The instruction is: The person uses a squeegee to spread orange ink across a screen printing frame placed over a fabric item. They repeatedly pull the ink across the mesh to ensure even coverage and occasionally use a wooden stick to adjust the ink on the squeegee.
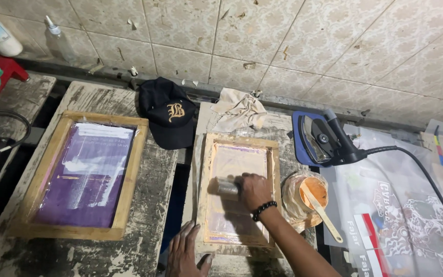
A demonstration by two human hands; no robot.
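Fingers of my right hand (255, 190) are clamped around a squeegee (226, 188), holding it down on the mesh of the small wooden screen frame (209, 169) in front of me. The squeegee sits about midway down the screen, toward its left side, with its handle sticking out left of my knuckles. A black bead bracelet (263, 210) circles that wrist.

My left hand (185, 251) lies flat with its fingers spread apart on the bottom left corner of the same frame, gripping nothing. The mesh inside the frame looks pale pink, with an orange tint along the edges.

Just to the right of the frame stands a tub of orange ink (311, 191) wrapped in clear plastic, with a pale flat stick (324, 213) resting in it and leaning out toward me. Behind the tub an iron (320, 139) lies on a blue pad, its black cord (426, 174) running off to the right over a clear printed sheet (406, 205).

To my left, on a separate worn tabletop (155, 174), lies a larger wooden frame with a purple screen (85, 174). Between the two frames, farther back, sits a black cap (167, 113) with a gold emblem. A crumpled pale rag (238, 109) lies behind the small frame, near the tiled wall (308, 41).
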